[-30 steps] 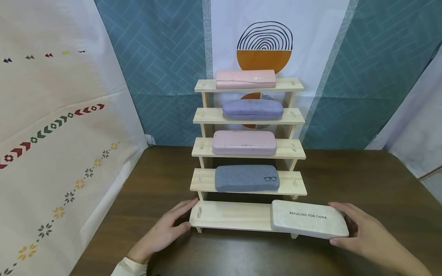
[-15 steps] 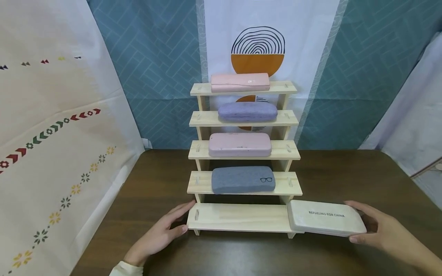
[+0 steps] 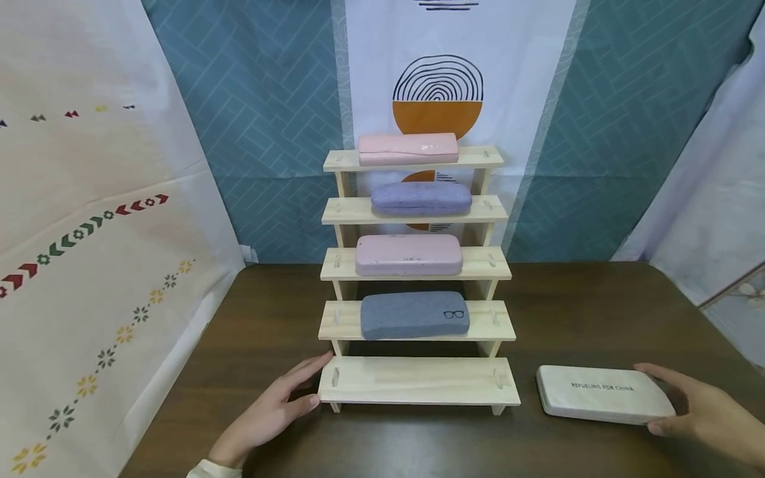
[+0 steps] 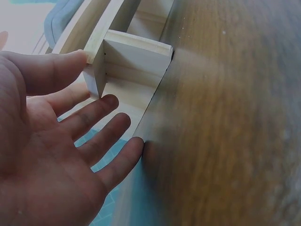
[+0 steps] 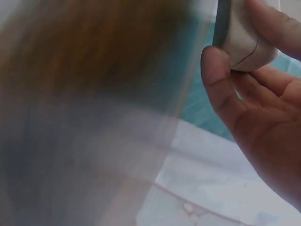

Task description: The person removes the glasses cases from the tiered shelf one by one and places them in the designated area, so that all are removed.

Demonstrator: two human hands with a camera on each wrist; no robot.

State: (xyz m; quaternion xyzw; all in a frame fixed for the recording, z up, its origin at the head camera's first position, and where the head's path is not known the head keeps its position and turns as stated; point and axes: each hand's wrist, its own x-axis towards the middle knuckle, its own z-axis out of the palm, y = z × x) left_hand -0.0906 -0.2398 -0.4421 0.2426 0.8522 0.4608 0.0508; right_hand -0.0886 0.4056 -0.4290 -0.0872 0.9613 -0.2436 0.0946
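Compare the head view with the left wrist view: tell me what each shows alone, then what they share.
Head view only: four glasses cases on the upper shelves, and the right hand gripping the white rectangular glasses case on the dark wooden table. Left wrist view only: the underside of the rack's corner and its leg. Both: the left hand with straight fingers against the pale wooden tiered rack.

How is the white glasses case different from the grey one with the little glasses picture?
The white case lies on the table, gripped by the right hand; the grey case sits on the wooden rack, untouched. The white case bears printed words, the grey case a glasses drawing. Both are closed and lie flat.
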